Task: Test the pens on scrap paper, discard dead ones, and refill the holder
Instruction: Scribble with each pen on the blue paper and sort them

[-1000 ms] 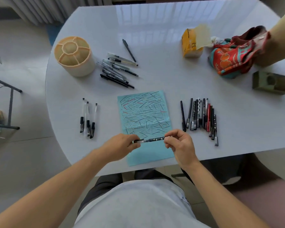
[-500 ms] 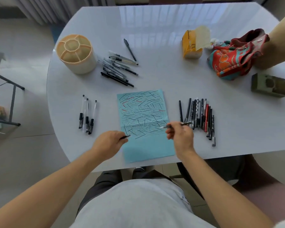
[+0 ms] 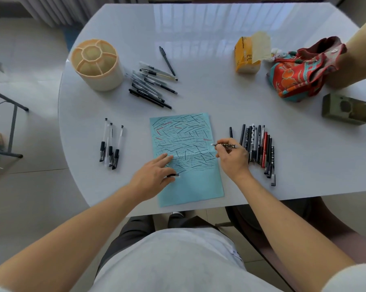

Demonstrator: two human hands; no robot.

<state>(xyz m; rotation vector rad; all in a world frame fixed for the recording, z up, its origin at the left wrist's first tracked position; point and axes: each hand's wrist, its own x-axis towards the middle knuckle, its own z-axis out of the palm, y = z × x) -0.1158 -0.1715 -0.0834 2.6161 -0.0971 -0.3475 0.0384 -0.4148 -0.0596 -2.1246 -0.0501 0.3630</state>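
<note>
Right hand (image 3: 232, 159): pinches one pen (image 3: 225, 145), tip at the paper's right edge
Left hand (image 3: 154, 175): fingers spread flat on the paper (image 3: 186, 157), a cap (image 3: 173, 175) tucked under the thumb
Left of paper: three pens (image 3: 110, 144)
Right of paper: row of about ten
Holder (image 3: 96, 64): beyond the paper, far left on the counter (image 3: 209, 95), loose pens (image 3: 151, 85) beside it
Open room: bare counter beyond the paper

Right hand (image 3: 232, 159) hides the lower ends of several pens (image 3: 260, 144) right of the paper (image 3: 190, 161). Pen cap (image 3: 173, 175) mostly hidden under left hand (image 3: 154, 175). Cardboard tube (image 3: 359, 57) cut by right edge. Box (image 3: 247, 57) print too small to read.
</note>
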